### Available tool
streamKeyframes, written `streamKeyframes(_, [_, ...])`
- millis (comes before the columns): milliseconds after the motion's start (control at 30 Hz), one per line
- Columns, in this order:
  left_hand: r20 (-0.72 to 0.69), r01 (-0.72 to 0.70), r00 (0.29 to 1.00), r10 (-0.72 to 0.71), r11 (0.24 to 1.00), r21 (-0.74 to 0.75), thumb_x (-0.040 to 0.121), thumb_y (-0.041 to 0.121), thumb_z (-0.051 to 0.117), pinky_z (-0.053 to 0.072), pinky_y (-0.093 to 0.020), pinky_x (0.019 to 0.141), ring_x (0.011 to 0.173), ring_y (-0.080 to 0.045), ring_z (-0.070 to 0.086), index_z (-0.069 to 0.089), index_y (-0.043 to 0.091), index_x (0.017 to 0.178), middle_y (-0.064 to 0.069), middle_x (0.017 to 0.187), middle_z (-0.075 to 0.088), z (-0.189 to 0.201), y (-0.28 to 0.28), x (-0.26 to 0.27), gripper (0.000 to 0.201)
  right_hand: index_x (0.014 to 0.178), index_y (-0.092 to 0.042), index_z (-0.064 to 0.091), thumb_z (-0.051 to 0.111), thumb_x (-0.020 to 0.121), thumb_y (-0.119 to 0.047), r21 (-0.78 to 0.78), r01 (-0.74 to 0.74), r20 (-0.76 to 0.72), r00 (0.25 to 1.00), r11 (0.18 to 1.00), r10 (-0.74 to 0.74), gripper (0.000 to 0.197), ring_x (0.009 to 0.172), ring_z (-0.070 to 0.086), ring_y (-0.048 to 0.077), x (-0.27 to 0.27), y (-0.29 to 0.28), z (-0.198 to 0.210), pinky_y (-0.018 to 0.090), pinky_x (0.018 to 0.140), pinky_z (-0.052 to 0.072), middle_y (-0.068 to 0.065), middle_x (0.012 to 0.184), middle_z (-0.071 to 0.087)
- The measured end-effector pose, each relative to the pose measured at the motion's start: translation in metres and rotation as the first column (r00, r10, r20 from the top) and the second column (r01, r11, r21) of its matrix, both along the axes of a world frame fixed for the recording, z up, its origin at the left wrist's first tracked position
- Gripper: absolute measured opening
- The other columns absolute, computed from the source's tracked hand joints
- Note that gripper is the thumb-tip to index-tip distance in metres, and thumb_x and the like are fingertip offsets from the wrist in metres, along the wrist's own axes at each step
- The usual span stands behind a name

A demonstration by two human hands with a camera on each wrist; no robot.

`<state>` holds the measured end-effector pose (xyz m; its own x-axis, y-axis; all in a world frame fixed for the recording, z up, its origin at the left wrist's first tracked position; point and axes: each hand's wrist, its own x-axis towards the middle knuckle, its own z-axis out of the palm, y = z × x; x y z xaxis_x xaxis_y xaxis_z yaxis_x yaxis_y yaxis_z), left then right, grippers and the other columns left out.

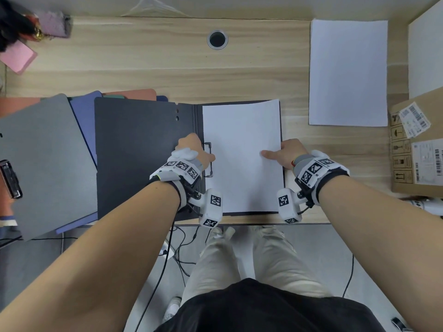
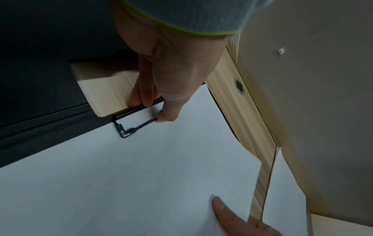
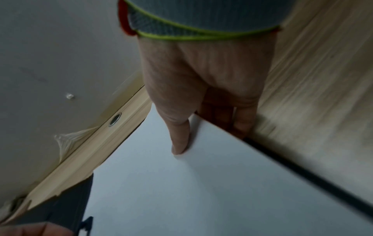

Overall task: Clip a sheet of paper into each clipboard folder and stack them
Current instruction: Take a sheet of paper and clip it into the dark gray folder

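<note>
Four right fingers (image 3: 242, 121) under sheet (image 1: 242, 154).

An open black clipboard folder (image 1: 143, 159) lies at the wooden desk's (image 1: 167, 68) near edge, a white paper sheet (image 1: 242, 154) on its right half. Left lie stacked folders (image 1: 48, 159); far right, a white paper stack (image 1: 347, 73).
</note>
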<state>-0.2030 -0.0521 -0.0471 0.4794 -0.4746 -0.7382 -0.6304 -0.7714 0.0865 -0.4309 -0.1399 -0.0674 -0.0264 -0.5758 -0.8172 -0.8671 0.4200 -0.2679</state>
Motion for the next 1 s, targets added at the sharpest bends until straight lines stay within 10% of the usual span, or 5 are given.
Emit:
streamKeyframes(300, [0.028,0.000,1.000,0.000,1.000,0.018,0.083,0.034,0.074,0.035,-0.026,0.048,0.059,-0.016,0.050,0.051,0.017,0.100,0.000,0.072,0.047,0.001,-0.001,-0.002,0.033,0.071,-0.016,0.062,0.083,0.072,-0.040,-0.044,-0.046,-0.114,0.993,0.998,0.041,0.032,0.076,0.062,0.025,-0.030,0.001,0.018,0.031,0.073,0.052,0.004,0.076,0.066])
streamKeyframes(467, [0.107,0.006,0.994,0.006,0.994,-0.111,0.071,0.054,0.082,0.051,-0.042,0.080,0.110,-0.033,0.057,0.045,0.012,0.131,-0.011,0.128,0.050,0.015,0.001,0.012,0.083,0.087,-0.025,0.064,0.072,0.078,-0.036,-0.178,-0.188,0.030,0.980,0.966,0.196,0.016,0.093,0.068,0.022,0.010,-0.003,0.043,0.033,0.086,0.054,-0.003,0.099,0.071])
streamKeyframes(733, [0.364,-0.162,0.902,0.230,0.965,-0.206,0.067,0.046,0.085,0.034,-0.056,0.108,0.137,-0.043,0.033,0.020,0.014,0.152,-0.025,0.150,0.029,0.050,0.042,0.099,0.112,0.145,-0.020,0.042,0.059,0.090,-0.041,-0.069,-0.575,0.043,0.815,0.816,0.578,0.061,0.130,0.048,0.028,0.115,0.018,0.055,0.034,0.098,0.042,0.006,0.145,0.048])
streamKeyframes(867, [0.300,-0.308,0.900,0.315,0.949,-0.073,0.073,0.052,0.080,0.038,-0.042,0.069,0.105,-0.038,0.053,0.017,0.010,0.144,-0.021,0.130,0.048,0.066,0.065,0.125,0.103,0.147,-0.013,0.041,0.057,0.091,-0.037,-0.067,-0.669,-0.086,0.743,0.740,0.664,0.063,0.124,0.052,0.032,0.122,0.029,0.052,0.033,0.085,0.045,0.011,0.144,0.046])
streamKeyframes(1000, [0.245,-0.288,0.912,0.330,0.938,-0.192,0.084,0.056,0.069,0.039,-0.042,0.067,0.082,-0.032,0.055,0.034,0.003,0.134,-0.016,0.109,0.056,0.086,0.058,0.142,0.081,0.149,-0.017,0.037,0.057,0.092,-0.044,-0.019,-0.641,-0.039,0.768,0.768,0.640,0.066,0.133,0.045,0.030,0.119,0.026,0.054,0.036,0.098,0.041,0.008,0.150,0.040])
